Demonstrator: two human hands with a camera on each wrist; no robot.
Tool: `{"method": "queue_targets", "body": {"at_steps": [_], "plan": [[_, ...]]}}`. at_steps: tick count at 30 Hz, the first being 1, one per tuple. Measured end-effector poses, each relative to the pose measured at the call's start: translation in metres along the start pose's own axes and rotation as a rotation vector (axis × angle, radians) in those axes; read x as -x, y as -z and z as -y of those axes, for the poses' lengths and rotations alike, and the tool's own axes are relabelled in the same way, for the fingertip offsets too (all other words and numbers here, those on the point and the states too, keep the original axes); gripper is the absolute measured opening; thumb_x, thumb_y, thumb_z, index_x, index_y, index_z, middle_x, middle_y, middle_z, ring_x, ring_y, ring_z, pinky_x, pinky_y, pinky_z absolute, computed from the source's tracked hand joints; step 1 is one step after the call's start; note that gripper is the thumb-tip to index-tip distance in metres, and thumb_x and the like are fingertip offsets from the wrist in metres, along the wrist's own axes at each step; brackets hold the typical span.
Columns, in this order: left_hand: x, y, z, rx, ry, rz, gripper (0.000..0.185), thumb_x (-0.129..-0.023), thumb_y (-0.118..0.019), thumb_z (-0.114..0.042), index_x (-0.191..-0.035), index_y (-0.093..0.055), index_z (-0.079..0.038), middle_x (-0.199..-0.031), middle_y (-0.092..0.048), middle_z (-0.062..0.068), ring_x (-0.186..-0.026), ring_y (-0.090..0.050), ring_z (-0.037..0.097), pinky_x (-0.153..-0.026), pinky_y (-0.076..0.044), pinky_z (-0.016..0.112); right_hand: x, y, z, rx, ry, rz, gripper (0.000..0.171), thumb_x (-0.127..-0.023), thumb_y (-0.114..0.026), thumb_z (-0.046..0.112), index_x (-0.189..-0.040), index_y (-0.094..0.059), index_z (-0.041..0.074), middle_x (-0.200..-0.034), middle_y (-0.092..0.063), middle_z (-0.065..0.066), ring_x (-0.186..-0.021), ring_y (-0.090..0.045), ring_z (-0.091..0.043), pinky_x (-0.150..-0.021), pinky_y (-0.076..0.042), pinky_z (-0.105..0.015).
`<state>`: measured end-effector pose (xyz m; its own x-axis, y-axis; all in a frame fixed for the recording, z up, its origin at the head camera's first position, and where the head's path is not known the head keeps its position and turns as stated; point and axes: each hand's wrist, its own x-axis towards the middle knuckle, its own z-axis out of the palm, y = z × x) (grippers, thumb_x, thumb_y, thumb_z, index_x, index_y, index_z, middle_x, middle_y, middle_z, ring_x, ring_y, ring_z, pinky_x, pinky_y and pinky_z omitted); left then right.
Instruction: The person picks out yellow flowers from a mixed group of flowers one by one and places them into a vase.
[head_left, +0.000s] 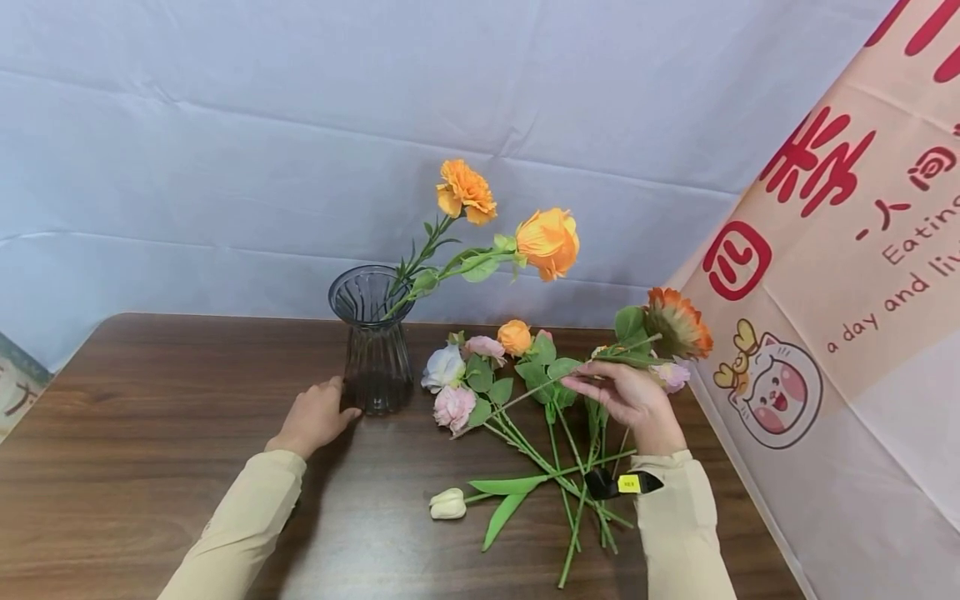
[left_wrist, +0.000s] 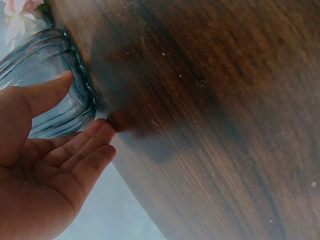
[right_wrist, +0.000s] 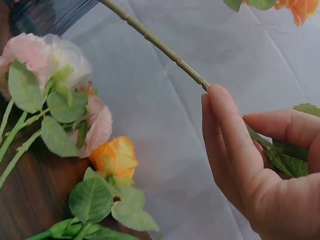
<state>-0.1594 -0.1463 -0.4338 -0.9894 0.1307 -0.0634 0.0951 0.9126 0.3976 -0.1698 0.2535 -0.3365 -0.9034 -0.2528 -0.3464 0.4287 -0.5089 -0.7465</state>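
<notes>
A ribbed, smoky glass vase (head_left: 378, 367) stands near the table's far edge. Two orange flowers lean out of it to the right, a carnation (head_left: 467, 192) and a rose (head_left: 550, 243). My left hand (head_left: 315, 415) holds the vase near its base; in the left wrist view the thumb (left_wrist: 50, 92) lies along one side of the glass, the fingers along the other. My right hand (head_left: 626, 396) pinches the stem (right_wrist: 160, 47) of a large orange flower (head_left: 678, 323). That bloom points right, while the bare stem end reaches down left above other flowers.
Pink, pale blue and orange artificial flowers (head_left: 454, 407) lie on the brown table (head_left: 172, 467) between vase and right hand, stems crossing toward the front. A white tulip (head_left: 448, 504) lies nearest me. A pale cloth (head_left: 300, 150) hangs behind; a printed banner (head_left: 840, 275) borders the right.
</notes>
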Motion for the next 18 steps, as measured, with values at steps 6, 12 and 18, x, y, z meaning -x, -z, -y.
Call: {"method": "queue_targets", "body": {"at_steps": [6,12,18], "plan": [[0.0,-0.001,0.001,0.004,0.005,-0.001,0.057,-0.085,-0.065,-0.021,-0.12,-0.043,0.018,-0.109,-0.053,0.036,-0.097,-0.053,0.048,-0.08,-0.045,0.055,0.0,-0.011,0.004,0.005,0.032,0.004,0.034,-0.092,-0.034,-0.012,-0.073,-0.062,-0.006,-0.084,-0.053,-0.019,-0.083,-0.061,-0.03,-0.082,-0.051,-0.036],[0.0,-0.002,0.002,-0.001,0.008,0.0,0.057,-0.085,-0.065,-0.021,-0.12,-0.043,0.018,-0.11,-0.053,0.036,-0.097,-0.053,0.048,-0.08,-0.045,0.055,-0.001,-0.017,0.007,-0.026,0.036,0.021,0.034,-0.092,-0.034,-0.012,-0.074,-0.062,-0.008,-0.084,-0.054,-0.02,-0.084,-0.061,-0.031,-0.083,-0.051,-0.036],[-0.001,-0.002,0.002,0.001,0.004,-0.001,0.056,-0.085,-0.065,-0.021,-0.12,-0.044,0.018,-0.11,-0.053,0.036,-0.097,-0.053,0.049,-0.08,-0.045,0.055,-0.003,-0.023,0.011,-0.046,0.056,0.02,0.033,-0.091,-0.034,-0.013,-0.072,-0.061,-0.009,-0.084,-0.054,-0.021,-0.082,-0.062,-0.032,-0.082,-0.051,-0.037]]}}
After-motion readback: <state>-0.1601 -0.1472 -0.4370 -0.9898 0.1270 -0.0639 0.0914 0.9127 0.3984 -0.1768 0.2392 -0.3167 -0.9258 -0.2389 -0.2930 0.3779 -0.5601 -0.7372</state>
